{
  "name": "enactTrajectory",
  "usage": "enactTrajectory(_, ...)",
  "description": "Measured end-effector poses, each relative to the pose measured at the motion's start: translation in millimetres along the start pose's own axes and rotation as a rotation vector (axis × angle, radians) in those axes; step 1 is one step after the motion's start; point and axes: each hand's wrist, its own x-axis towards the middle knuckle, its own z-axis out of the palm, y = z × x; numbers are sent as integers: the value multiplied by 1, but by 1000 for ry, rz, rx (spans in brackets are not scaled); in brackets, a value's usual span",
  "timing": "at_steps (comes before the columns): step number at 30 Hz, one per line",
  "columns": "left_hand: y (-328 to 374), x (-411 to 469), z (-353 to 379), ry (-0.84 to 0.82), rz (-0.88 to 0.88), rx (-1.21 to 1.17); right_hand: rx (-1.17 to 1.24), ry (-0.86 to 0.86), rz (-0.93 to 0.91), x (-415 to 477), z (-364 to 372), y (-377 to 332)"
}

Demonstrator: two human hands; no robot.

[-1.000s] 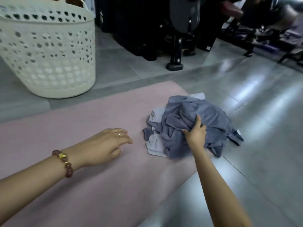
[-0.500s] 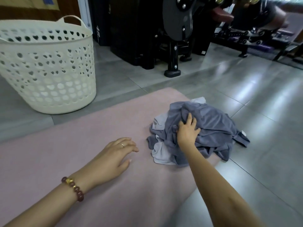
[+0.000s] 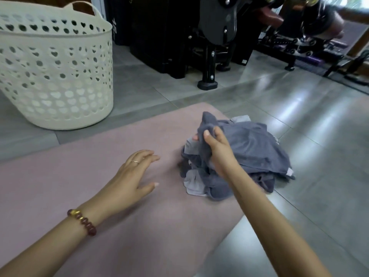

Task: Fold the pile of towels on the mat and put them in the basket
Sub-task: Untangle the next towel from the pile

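Observation:
A crumpled pile of towels (image 3: 253,148), dark grey-blue over pale grey ones, lies at the right end of the pink mat (image 3: 83,188), partly hanging over onto the tiled floor. My right hand (image 3: 216,148) grips a fold of the top dark grey-blue towel and holds it lifted above the pile. My left hand (image 3: 135,174) hovers flat and open just over the mat, to the left of the pile, touching no towel. The cream perforated basket (image 3: 60,80) stands on the floor at the far left, beyond the mat.
Black exercise machines (image 3: 209,37) with a foot (image 3: 207,83) on the floor stand behind the mat. More equipment (image 3: 311,43) lines the far right. Grey tiled floor (image 3: 299,116) surrounds the mat.
My right hand went from resting on the pile to closing on the top towel and lifting a fold of it leftward. My left hand stayed open beside the pile.

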Motion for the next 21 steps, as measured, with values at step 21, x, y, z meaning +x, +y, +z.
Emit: enactTrajectory(21,-31,-49,12,385,-634,-470,-1510,-559,77,-51,-14,116)
